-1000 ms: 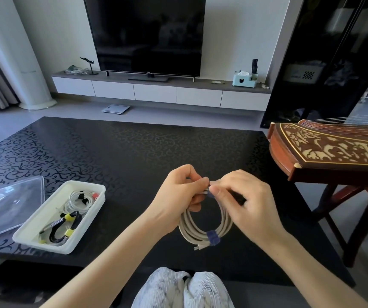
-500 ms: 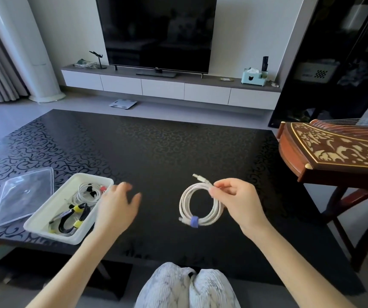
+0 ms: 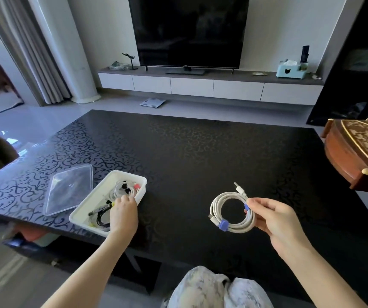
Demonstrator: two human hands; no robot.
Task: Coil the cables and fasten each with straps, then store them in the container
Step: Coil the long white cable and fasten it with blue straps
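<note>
My right hand [image 3: 276, 221] is clamped on the white cable coil [image 3: 214, 206], thumb and fingertips pinching its 3 o'clock side and holding it above the surface [image 3: 189, 156]. My thumb partly covers a blue strap [image 3: 247, 207] there, so I can only see a sliver of it. A second blue strap [image 3: 223, 225] wraps the coil at 7 o'clock, and one plug [image 3: 238, 187] sticks up at 12 o'clock.

My left hand [image 3: 123, 213] is over the near right rim of the white container [image 3: 127, 173], well off at 9 o'clock from the coil. Its fingers dip inside, and the back of the hand hides the tips, so I cannot tell whether they hold anything or just touch.

Inside the container, a pale cable bundle [image 3: 120, 187] with dark and red ends lies at the far end, and a black cable [image 3: 103, 217] with yellow ties lies at the near end, partly behind my hand.

The clear lid [image 3: 69, 188] lies flat just beside the container at its 9 o'clock.
</note>
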